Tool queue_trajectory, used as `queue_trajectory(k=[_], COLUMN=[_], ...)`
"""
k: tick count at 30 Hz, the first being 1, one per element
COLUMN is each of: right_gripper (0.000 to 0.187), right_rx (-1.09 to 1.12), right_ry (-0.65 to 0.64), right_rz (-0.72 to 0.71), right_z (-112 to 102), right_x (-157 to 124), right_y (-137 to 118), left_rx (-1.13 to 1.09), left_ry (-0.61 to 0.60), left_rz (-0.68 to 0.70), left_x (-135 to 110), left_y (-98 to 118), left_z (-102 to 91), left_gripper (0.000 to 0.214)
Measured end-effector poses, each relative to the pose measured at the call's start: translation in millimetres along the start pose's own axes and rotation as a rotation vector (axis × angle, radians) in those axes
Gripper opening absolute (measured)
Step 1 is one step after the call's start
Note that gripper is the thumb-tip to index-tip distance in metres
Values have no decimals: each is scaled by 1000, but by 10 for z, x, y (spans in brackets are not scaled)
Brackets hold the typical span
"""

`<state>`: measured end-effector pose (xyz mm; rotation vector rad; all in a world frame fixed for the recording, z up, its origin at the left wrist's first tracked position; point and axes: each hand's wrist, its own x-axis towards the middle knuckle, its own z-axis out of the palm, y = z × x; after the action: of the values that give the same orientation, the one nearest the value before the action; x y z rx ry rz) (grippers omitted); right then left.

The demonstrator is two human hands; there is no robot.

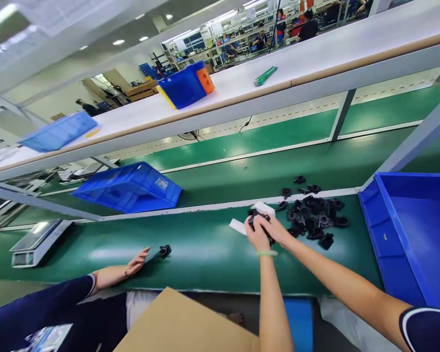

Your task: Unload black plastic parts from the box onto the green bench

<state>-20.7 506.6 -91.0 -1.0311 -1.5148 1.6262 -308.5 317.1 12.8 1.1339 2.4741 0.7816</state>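
Bins of blue plastic sit on both sides: a big bin at the right and a tipped bin at the left. A light blue tray and a dark blue box are on the white shelf. Brown cardboard blocks part of the bottom. Another person's hand is near one loose black part. A black pile lies just right of the hands. The left hand and right hand are close together, fingers curled around small black pieces, partly hidden. White slips poke out beside them.
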Motion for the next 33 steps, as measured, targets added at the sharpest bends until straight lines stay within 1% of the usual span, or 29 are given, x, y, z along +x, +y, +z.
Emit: queue_trajectory(k=[1, 2, 3, 4, 5, 6, 7, 8, 9, 10, 11, 12, 13, 14, 15, 17, 18, 19, 20, 21, 22, 23, 24, 25, 26, 28, 30, 31, 33], right_gripper=[39, 40, 42, 43, 44, 46, 47, 48, 51, 56, 61, 66, 68, 67, 66, 65, 67, 69, 71, 72, 72, 71, 70, 69, 67, 65, 65, 66, 71], right_rx=[-3, -8, -17, -29, -45, -66, -93, -126, -163, -202, -233, -271, -322, -392, -482, -691, -772, -823, -857, -880, -892, -893, -886, -872, -856, -829, -816, -811, -798], right_ry=[43, 85, 122, 152, 178, 202, 230, 264, 305, 345, 379, 412, 454, 512, 589, 777, 852, 897, 903, 879, 843, 806, 780, 771, 775, 792, 791, 778, 742], right_rz=[19, 39, 61, 84, 106, 126, 143, 153, 155, 149, 137, 112, 72, 24, -21, -65, -25, 53, 132, 184, 222, 236, 233, 220, 203, 162, 114, 85, 25], right_z=[-249, -473, -669, -838, -982, -1105, -1212, -1309, -1402, -1494, -1589, -1686, -1785, -1881, -1969, -2096, -2123, -2120, -2091, -2038, -1969, -1893, -1817, -1752, -1703, -1672, -1732, -1787, -1916], right_x=[228, 434, 620, 783, 925, 1043, 1137, 1203, 1239, 1242, 1208, 1134, 1018, 861, 663, 182, -74, -319, -534, -704, -818, -868, -852, -774, -642, -269, 143, 334, 661], right_y=[81, 167, 257, 346, 431, 507, 573, 627, 669, 701, 728, 755, 787, 832, 894, 1079, 1201, 1335, 1470, 1596, 1705, 1792, 1854, 1896, 1919, 1931, 1916, 1904, 1878], left_rx=[-46, -100, -154, -203, -234, -258, -285, -319, -421, -450, -461, -469, -474, -474, -463, -405, -326, -241, -157, -86, -36, -4, 8, 0, -23, -91, -154, -173, -216], left_ry=[22, 45, 63, 70, 60, 49, 22, -11, 14, -20, -57, -81, -91, -94, -78, -18, 41, 43, -6, -78, -156, -233, -296, -341, -368, -397, -410, -423, -425], left_rz=[-10, -23, -33, -36, -30, -19, 1, 23, 25, 36, 40, 33, 22, 12, 5, 4, 30, 44, 33, 18, 4, -6, -7, -2, 7, 44, 83, 96, 98], left_x=[200, 367, 501, 604, 680, 733, 765, 779, 776, 752, 704, 628, 519, 374, 194, -251, -495, -733, -946, -1119, -1237, -1292, -1280, -1203, -1070, -701, -326, -180, -14], left_y=[48, 110, 204, 343, 532, 770, 1045, 1338, 1622, 1872, 2062, 2180, 2220, 2191, 2107, 1852, 1718, 1596, 1498, 1429, 1390, 1383, 1404, 1448, 1511, 1669, 1837, 1911, 2015], left_z=[-57, -60, 12, 176, 439, 797, 1234, 1722, 2227, 2714, 3152, 3516, 3796, 3992, 4116, 4233, 4272, 4321, 4387, 4468, 4558, 4647, 4727, 4792, 4838, 4876, 4844, 4803, 4670], left_gripper=[45, 48, 52, 56, 61, 64, 67, 69, 69, 68, 64, 60, 59, 58, 59, 62, 65, 68, 76, 87, 98, 106, 111, 112, 111, 106, 100, 94, 86])
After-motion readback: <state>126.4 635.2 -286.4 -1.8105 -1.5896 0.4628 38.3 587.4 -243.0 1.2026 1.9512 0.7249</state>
